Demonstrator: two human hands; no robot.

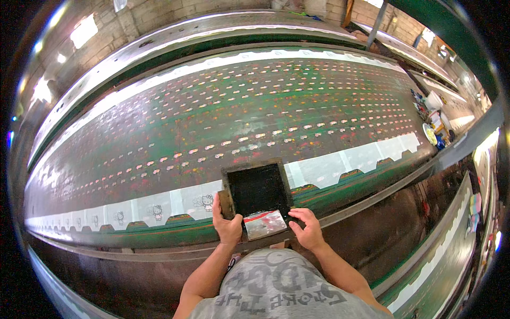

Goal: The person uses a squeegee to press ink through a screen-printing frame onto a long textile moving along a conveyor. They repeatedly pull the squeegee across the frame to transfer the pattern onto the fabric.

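Note:
A small screen-printing frame [257, 190] with a dark, ink-blackened mesh lies at the near edge of the long table, over a strip of white cloth pieces. At its front sits a silvery-grey panel with a red streak [265, 224]. My left hand [228, 226] grips the frame's left side, index finger stretched along the edge and thumb at the front corner. On the other side, my right hand [307, 228] has bent fingers and thumb at the frame's front right corner. Left of the frame, the white cloth strip [180, 201] bears printed cartoon-cat outlines.
The long dark green table [239, 130] carries rows of small printed marks, with another white strip [287, 55] along its far side. A rail [340, 204] follows the near edge. Bottles and containers [436, 119] clutter the right end. Similar tables stand behind and at lower right.

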